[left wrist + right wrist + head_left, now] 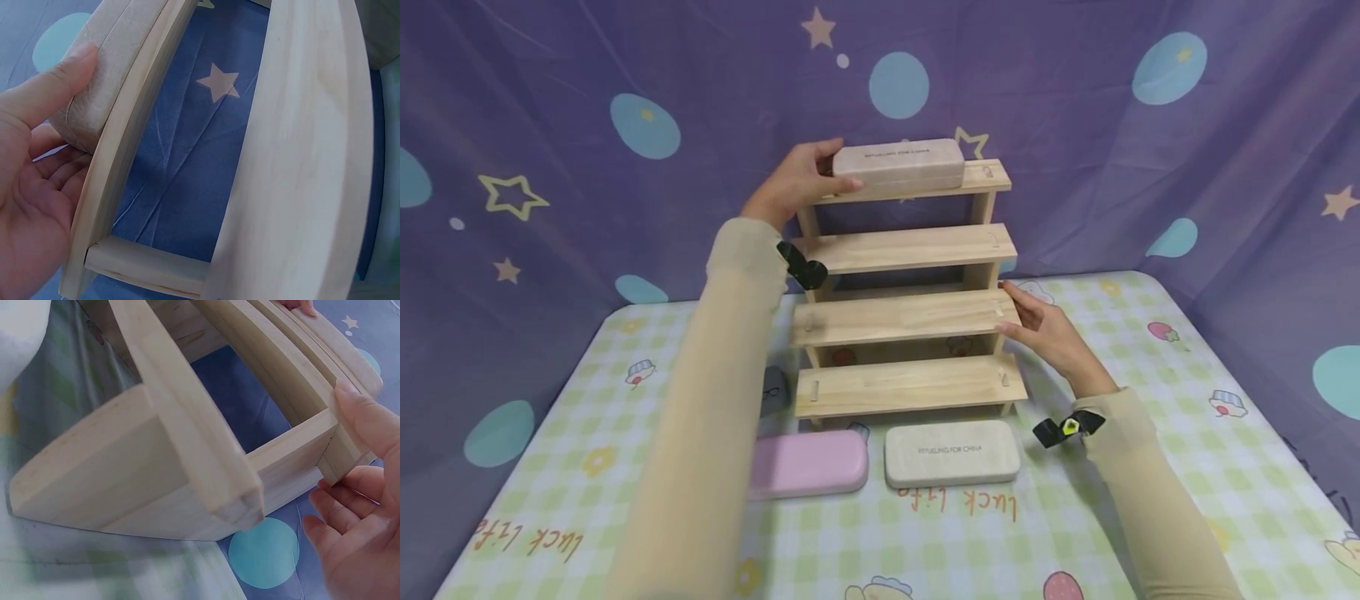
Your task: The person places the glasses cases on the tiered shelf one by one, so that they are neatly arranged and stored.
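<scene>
A beige glasses case [898, 167] with printed lettering lies lengthwise on the top shelf of a stepped wooden rack [906, 318]. My left hand [801, 177] holds this case by its left end. In the left wrist view the thumb lies on the case [119, 69] and the fingers go behind it. My right hand [1051, 333] pinches the right end of the rack's second shelf from the bottom, thumb in front. The right wrist view shows that hand [362, 519] at a board's end.
In front of the rack lie a pale green glasses case [952, 454] and a pink case [812, 462], partly behind my left sleeve. A dark grey case [773, 392] stands left of the rack. A checked cloth [1150, 467] covers the table; a purple curtain [1045, 100] hangs behind.
</scene>
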The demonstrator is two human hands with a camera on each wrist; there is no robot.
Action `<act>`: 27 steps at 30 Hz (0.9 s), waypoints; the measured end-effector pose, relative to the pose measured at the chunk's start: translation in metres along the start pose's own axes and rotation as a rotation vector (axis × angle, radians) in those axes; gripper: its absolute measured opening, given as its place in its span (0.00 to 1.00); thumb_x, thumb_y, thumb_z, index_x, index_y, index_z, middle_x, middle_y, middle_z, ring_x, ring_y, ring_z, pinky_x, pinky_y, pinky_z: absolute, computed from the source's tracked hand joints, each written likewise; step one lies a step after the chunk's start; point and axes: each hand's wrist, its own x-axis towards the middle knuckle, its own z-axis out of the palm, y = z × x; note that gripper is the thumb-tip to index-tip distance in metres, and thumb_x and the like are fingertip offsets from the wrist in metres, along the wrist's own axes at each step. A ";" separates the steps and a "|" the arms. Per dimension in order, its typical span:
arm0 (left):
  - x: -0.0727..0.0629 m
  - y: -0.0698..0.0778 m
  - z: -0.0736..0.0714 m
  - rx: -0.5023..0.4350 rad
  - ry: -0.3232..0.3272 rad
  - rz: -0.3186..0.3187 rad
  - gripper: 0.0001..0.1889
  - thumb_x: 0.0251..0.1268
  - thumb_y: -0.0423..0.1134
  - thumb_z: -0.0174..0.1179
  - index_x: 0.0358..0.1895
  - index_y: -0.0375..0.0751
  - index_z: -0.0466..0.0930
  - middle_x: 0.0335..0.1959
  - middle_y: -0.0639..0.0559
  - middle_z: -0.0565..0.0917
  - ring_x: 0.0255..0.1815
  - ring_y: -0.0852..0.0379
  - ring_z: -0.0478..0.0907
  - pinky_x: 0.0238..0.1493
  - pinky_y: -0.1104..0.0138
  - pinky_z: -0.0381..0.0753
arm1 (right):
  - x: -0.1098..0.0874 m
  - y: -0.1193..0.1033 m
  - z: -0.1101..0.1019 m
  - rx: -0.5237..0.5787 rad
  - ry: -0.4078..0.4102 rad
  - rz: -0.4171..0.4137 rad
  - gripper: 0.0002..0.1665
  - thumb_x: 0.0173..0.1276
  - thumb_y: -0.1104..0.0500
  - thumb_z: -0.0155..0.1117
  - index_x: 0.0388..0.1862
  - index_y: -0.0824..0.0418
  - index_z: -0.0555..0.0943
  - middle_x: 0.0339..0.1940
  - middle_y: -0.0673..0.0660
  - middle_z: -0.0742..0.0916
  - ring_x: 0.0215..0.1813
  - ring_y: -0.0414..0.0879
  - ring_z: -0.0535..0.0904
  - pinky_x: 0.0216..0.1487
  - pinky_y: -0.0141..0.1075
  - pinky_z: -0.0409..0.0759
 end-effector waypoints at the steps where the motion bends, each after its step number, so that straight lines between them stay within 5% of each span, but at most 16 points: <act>1: 0.000 0.000 0.000 -0.004 0.002 -0.001 0.43 0.59 0.36 0.64 0.74 0.38 0.48 0.69 0.42 0.65 0.61 0.55 0.69 0.56 0.67 0.73 | 0.000 0.000 0.000 0.000 0.001 0.000 0.44 0.66 0.64 0.62 0.74 0.67 0.50 0.75 0.62 0.56 0.74 0.56 0.53 0.63 0.25 0.63; 10: -0.005 0.001 0.000 -0.082 0.012 -0.013 0.43 0.59 0.34 0.64 0.74 0.40 0.46 0.71 0.43 0.61 0.66 0.54 0.66 0.60 0.63 0.71 | 0.000 0.000 0.002 0.000 -0.004 -0.002 0.43 0.66 0.64 0.62 0.74 0.67 0.50 0.75 0.62 0.56 0.74 0.56 0.53 0.63 0.24 0.62; 15: -0.014 -0.005 -0.007 -0.126 0.047 0.020 0.45 0.56 0.35 0.67 0.74 0.42 0.49 0.74 0.48 0.57 0.72 0.57 0.58 0.66 0.67 0.62 | -0.002 0.000 0.000 -0.032 -0.018 0.010 0.44 0.67 0.61 0.61 0.75 0.64 0.49 0.76 0.60 0.55 0.75 0.53 0.51 0.65 0.26 0.60; 27: -0.060 -0.015 -0.027 -0.387 0.136 0.151 0.38 0.57 0.27 0.63 0.71 0.37 0.58 0.71 0.44 0.63 0.70 0.57 0.60 0.66 0.70 0.61 | -0.003 -0.004 0.001 -0.031 -0.008 0.008 0.43 0.67 0.62 0.62 0.74 0.64 0.51 0.76 0.60 0.55 0.74 0.54 0.51 0.65 0.25 0.59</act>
